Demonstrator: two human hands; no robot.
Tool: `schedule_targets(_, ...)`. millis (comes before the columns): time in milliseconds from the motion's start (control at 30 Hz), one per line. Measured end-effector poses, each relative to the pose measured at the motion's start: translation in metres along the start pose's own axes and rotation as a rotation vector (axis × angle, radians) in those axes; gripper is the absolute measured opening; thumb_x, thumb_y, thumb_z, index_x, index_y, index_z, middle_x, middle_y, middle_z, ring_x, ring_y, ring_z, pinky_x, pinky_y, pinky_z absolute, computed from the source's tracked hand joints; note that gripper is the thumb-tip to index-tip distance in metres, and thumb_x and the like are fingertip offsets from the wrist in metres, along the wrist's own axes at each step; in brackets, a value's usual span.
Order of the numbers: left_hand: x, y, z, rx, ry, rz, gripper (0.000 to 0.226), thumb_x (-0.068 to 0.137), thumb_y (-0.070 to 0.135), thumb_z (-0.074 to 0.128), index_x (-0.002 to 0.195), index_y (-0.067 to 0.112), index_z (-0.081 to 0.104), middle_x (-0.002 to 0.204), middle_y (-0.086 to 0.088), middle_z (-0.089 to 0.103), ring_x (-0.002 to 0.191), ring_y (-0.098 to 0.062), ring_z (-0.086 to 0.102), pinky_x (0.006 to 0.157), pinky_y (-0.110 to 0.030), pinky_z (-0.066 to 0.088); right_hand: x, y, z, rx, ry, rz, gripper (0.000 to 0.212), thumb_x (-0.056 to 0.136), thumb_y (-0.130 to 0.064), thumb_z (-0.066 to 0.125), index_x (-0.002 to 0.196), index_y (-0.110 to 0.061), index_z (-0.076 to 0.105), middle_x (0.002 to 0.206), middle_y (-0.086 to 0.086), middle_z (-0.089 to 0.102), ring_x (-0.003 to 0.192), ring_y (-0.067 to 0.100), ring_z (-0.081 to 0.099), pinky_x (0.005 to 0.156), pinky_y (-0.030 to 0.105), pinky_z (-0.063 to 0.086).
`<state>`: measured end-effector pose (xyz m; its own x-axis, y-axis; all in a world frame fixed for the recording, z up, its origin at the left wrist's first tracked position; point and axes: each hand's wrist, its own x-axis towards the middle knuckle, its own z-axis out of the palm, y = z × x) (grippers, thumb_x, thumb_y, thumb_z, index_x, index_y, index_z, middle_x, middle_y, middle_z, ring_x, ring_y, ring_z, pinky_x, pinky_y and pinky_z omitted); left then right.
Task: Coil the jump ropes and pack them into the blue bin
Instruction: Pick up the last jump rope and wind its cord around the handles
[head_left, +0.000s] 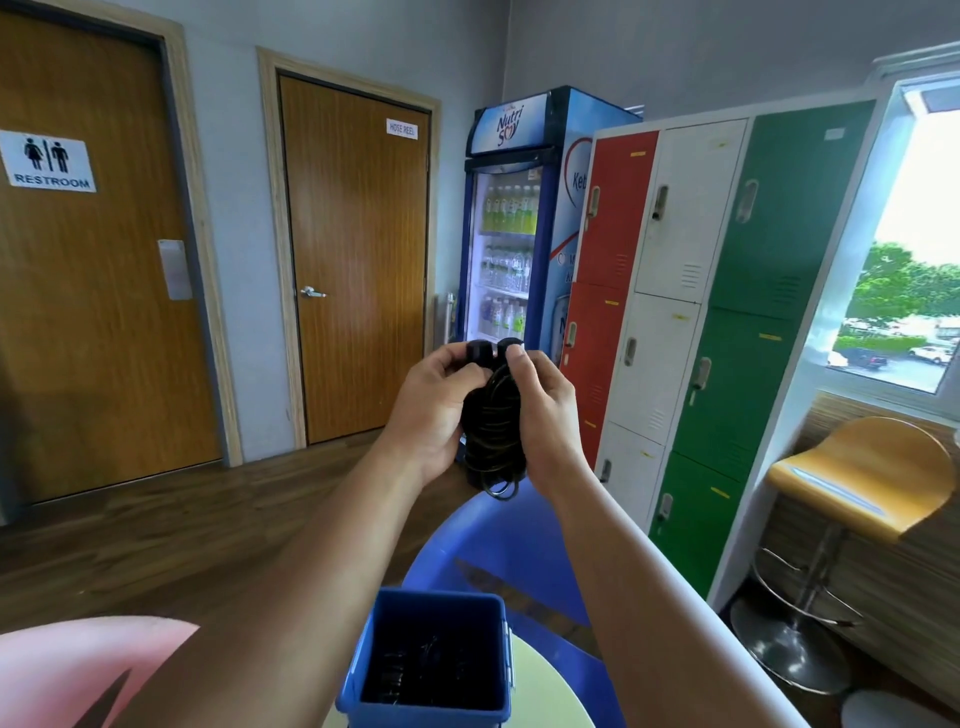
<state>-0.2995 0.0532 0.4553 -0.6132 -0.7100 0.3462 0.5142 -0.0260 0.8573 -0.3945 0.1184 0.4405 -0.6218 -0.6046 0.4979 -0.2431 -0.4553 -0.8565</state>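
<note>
Clasping a black coiled rope (493, 415), both hands (431, 410) (545, 415) hide its handles; bin (363, 670) at six o'clock holds dim coils.

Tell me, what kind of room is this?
Probably a break or locker area in a gym or sports building. There are coloured lockers, a drinks fridge full of bottles, and a door with a restroom sign.

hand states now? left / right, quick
Left hand: closed on the coiled black jump rope, thumb by the handles.
Right hand: closed on the same jump rope, above the blue bin.
</note>
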Motion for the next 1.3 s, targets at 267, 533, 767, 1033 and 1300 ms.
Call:
schedule_targets(267,0.0,0.014,0.002,-0.098,-0.033,0.01,0.017,0.094,-0.004,0.058,0.096,0.007,0.071,0.084,-0.008,0.074,0.076,-0.016,0.071,0.068,-0.025,0.058,0.007,-0.008,0.003,0.043,0.011,-0.02,0.023,0.095,-0.027,0.063,0.075,-0.019,0.067,0.072,0.001,0.063,0.071,0.015,0.06,0.071,0.038,0.05)
schedule_targets(533,0.005,0.021,-0.005,0.209,-0.071,-0.014,0.02,0.103,0.022,0.057,0.109,0.012,0.073,0.095,-0.002,0.077,0.085,-0.01,0.072,0.073,-0.021,0.052,0.011,-0.009,0.009,0.224,0.027,0.241,0.028,0.093,-0.033,0.066,0.095,-0.006,0.074,0.097,0.027,0.071,0.095,0.042,0.071,0.091,0.062,0.055)
schedule_targets(767,0.008,0.031,-0.019,0.472,-0.114,-0.14,0.046,0.1,0.059,0.045,0.132,0.029,0.06,0.116,0.007,0.071,0.105,-0.011,0.067,0.067,-0.021,0.05,0.013,-0.013,0.013,0.27,-0.007,0.43,0.029,0.092,-0.033,0.07,0.104,-0.007,0.075,0.093,0.017,0.076,0.089,0.037,0.074,0.087,0.058,0.058)
schedule_targets(1033,-0.004,-0.001,-0.037,0.328,-0.182,-0.27,0.03,0.099,0.039,0.059,0.129,0.033,0.06,0.122,0.002,0.073,0.111,-0.019,0.07,0.097,-0.046,0.052,0.019,-0.009,0.017,0.37,0.137,0.577,0.029,0.095,-0.036,0.064,0.104,-0.008,0.07,0.092,0.018,0.076,0.083,0.037,0.074,0.078,0.051,0.061)
schedule_targets(1300,0.002,0.01,-0.045,0.517,-0.271,-0.244,0.037,0.094,0.029,0.07,0.128,0.021,0.057,0.115,-0.014,0.074,0.102,-0.025,0.074,0.091,-0.04,0.059,0.023,-0.009,-0.004,-0.069,0.036,0.49,0.032,0.091,-0.045,0.062,0.092,-0.014,0.071,0.07,0.003,0.066,0.056,0.018,0.06,0.05,0.024,0.043)
